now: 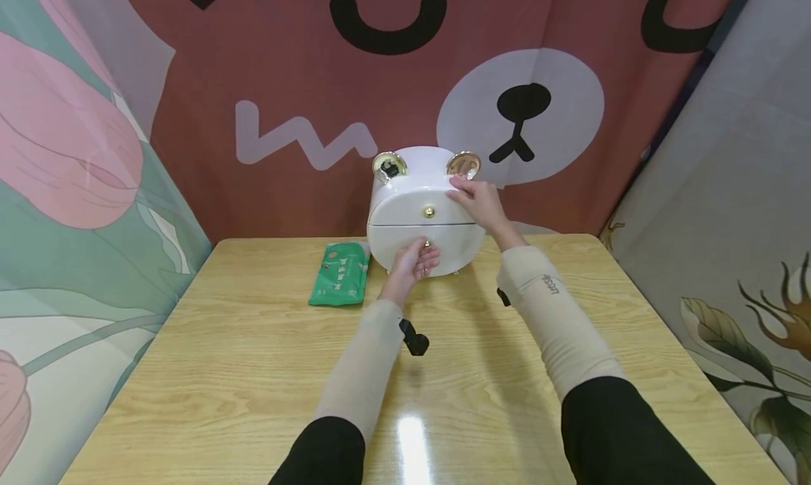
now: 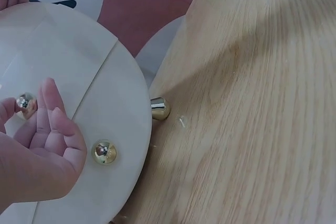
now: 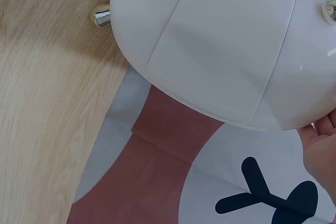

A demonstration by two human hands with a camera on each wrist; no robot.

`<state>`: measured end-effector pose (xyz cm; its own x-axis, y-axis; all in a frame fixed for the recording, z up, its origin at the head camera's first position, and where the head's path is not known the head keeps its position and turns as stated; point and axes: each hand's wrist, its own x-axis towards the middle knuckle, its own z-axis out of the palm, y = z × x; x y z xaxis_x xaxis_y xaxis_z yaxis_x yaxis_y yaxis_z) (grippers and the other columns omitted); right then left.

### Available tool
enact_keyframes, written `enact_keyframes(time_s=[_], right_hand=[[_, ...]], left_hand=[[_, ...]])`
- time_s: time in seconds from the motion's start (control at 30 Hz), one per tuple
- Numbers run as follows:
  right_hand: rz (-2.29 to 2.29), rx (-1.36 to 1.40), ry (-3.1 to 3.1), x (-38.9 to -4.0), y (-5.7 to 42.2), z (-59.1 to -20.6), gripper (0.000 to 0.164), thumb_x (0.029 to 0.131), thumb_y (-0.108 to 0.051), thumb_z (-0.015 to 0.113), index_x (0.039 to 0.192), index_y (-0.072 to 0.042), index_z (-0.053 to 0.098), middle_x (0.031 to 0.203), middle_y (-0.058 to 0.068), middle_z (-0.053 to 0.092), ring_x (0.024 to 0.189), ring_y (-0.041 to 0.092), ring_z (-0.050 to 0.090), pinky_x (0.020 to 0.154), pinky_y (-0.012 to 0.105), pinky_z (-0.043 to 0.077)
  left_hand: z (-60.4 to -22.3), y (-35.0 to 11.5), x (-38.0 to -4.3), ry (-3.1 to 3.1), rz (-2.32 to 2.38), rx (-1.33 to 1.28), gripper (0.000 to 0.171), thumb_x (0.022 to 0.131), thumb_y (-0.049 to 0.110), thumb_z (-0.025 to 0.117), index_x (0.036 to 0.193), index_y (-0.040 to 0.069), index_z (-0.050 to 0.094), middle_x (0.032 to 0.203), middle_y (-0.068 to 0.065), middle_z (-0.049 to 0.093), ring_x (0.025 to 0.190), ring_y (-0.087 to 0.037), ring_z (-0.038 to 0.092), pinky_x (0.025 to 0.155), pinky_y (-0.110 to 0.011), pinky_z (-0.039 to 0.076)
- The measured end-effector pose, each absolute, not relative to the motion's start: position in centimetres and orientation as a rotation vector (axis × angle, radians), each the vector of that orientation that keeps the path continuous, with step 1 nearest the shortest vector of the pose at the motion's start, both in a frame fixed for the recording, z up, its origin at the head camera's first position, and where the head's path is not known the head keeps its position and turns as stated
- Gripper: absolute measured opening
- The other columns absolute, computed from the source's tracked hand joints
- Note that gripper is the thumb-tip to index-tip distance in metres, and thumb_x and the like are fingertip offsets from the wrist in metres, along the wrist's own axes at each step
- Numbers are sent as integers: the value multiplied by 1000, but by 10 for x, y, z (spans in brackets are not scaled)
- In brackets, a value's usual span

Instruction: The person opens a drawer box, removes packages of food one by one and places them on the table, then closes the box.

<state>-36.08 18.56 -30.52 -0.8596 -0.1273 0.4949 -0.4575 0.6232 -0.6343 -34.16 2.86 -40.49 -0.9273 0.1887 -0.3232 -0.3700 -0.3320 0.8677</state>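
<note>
Your left hand [image 1: 415, 261] pinches the middle knob [image 2: 24, 103] between thumb and forefinger, its other fingers loosely bent in front of the white cabinet [image 1: 395, 241]. Your right hand [image 1: 479, 202] rests on the cabinet's upper right edge, fingers laid against the rim just beside the right gold ear [image 1: 464, 165]; you don't have them curled round anything. The cabinet itself stands upright at the far side of the table, a little right of centre, its rounded front facing you.

Above your left hand sits the top knob [image 1: 429, 211], and below it, seen from your left wrist, the lower knob [image 2: 104, 152]. The left gold ear [image 1: 389, 167] tops the cabinet's other side, and a short gold foot [image 2: 159, 108] meets the wood underneath.

Just left of the cabinet, a green packet [image 1: 340, 274] lies flat on the wooden table [image 1: 241, 372]. Behind it all, on the far side, hangs a reddish-brown backdrop [image 1: 291, 70] printed with a bear's face; a floral curtain [image 1: 70, 133] covers your left, and a grey leaf-printed one your right.
</note>
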Motion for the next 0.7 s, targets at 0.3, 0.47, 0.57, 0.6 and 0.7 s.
enact_keyframes(time_s=[0.3,0.47,0.57,0.6,0.7], right_hand=[[1102,467,-2450,-360,186,-307,36,84,-17,62,115,2,56,120,15,51,114,23,47,94,29,36],[1092,481,-2438,-361,186,-308,36,84,-17,63,114,2,57,120,14,51,113,23,48,93,29,36],[1092,480,-2434,-361,187,-308,36,84,-17,63,114,1,57,120,14,52,113,22,48,92,29,37],[1092,479,-2433,-361,187,-308,36,84,-17,62,114,1,57,120,13,52,113,22,48,92,29,37],[1093,476,-2434,-361,187,-308,36,84,-18,63,115,1,57,120,13,52,114,22,48,92,30,38]], left_hand=[[-409,30,-338,1614,2303,-243,31,88,31,52,93,2,64,75,-3,66,58,-10,60,49,-19,40],[-410,31,-335,1638,2295,-250,30,87,32,53,91,5,64,74,-1,66,62,-12,61,54,-22,41],[-410,32,-333,1640,2306,-247,32,87,33,53,93,4,65,75,-2,67,63,-13,61,52,-21,41],[-411,32,-333,1638,2312,-244,33,87,33,53,94,3,64,76,-2,67,63,-13,61,51,-21,41],[-411,32,-331,1632,2332,-233,35,88,34,52,96,2,64,75,-2,66,62,-12,61,48,-20,40]])
